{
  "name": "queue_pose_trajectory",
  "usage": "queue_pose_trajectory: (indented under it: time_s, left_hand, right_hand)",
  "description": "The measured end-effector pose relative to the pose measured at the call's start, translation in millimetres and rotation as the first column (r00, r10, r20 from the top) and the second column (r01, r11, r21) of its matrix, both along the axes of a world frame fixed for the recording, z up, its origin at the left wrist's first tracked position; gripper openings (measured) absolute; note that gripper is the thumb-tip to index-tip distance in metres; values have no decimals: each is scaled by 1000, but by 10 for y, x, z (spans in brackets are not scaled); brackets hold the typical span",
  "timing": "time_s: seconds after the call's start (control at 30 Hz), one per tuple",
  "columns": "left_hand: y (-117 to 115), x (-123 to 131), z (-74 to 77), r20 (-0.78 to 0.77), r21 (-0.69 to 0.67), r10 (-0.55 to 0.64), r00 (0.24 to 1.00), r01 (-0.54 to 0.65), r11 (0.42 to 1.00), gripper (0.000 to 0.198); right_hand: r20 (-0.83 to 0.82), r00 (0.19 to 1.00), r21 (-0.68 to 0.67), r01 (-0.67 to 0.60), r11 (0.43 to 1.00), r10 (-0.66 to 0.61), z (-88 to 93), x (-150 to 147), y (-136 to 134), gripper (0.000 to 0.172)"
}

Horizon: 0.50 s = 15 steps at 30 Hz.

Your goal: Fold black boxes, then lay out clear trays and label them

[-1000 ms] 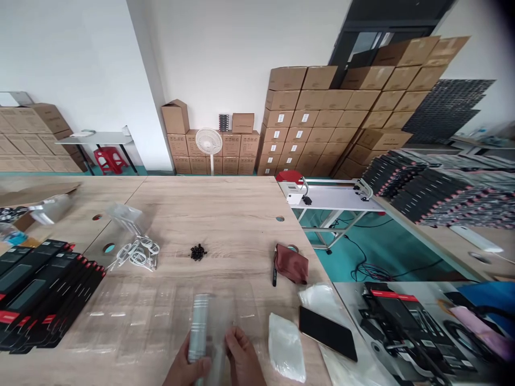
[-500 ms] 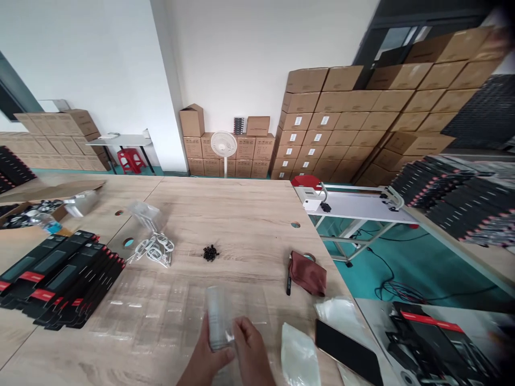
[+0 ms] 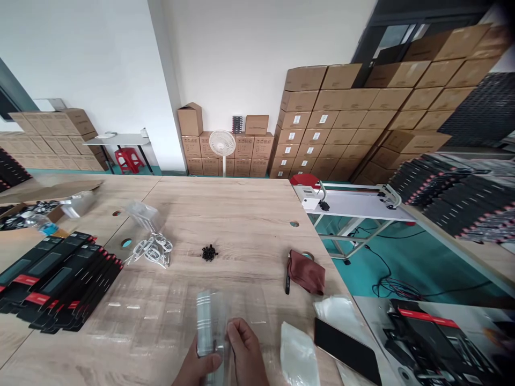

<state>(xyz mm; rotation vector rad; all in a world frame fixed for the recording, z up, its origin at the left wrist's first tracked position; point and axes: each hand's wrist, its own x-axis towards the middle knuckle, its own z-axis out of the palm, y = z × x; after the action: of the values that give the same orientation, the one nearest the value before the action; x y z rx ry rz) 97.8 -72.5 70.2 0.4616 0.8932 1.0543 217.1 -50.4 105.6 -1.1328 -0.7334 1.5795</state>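
Note:
My left hand (image 3: 199, 364) is wrapped round a stack of clear plastic trays (image 3: 204, 319), held upright low in the middle of the head view. My right hand (image 3: 246, 348) pinches the right edge of a thin clear plastic piece (image 3: 221, 311) beside the stack; whether it is fully apart from the stack I cannot tell. Flat on the table to the left lie several clear plastic trays (image 3: 139, 316). A small heap of black pieces (image 3: 209, 252) sits beyond my hands. Right of them rest clear plastic bags (image 3: 298, 354) and a black phone (image 3: 346, 349).
Black packages with red ends (image 3: 60, 279) lie at the left. White cables (image 3: 155, 250) sit beside a clear plastic bundle (image 3: 144, 215). A brown pouch (image 3: 306, 272) is near the table's right edge. Cardboard boxes (image 3: 338, 118) and a fan (image 3: 222, 143) stand behind.
The plastic stack has shifted left and turned so its layered edge shows. A thin clear piece now stands out at its right, by my right hand. Both hands have moved slightly left.

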Motion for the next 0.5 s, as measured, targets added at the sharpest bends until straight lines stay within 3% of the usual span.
queue_pose_trajectory:
  time_s: [0.13, 0.23, 0.3, 0.4, 0.5]
  left_hand:
    - [-8, -115, 94, 22, -136, 77, 997, -73, 988, 58]
    - [-30, -398, 152, -20, -333, 203, 979, -198, 922, 59]
    - [-67, -632, 169, -72, -384, 293, 953, -298, 874, 65]
    - [-163, -909, 148, -138, -404, 400, 906, -420, 813, 72]
    - [-274, -1023, 89, -159, -428, 424, 892, -449, 784, 71]
  right_hand:
    - [-38, 995, -5, 90, 996, -90, 91, 184, 69, 43]
    - [10, 982, 0, 188, 982, -188, 60, 643, 265, 41]
    - [144, 968, -21, 209, 978, -204, -54, 1064, 441, 41]
    - [319, 942, -168, 168, 971, -107, -311, 1609, 660, 45]
    - [327, 944, -240, 133, 962, -49, -552, 1799, 746, 43]
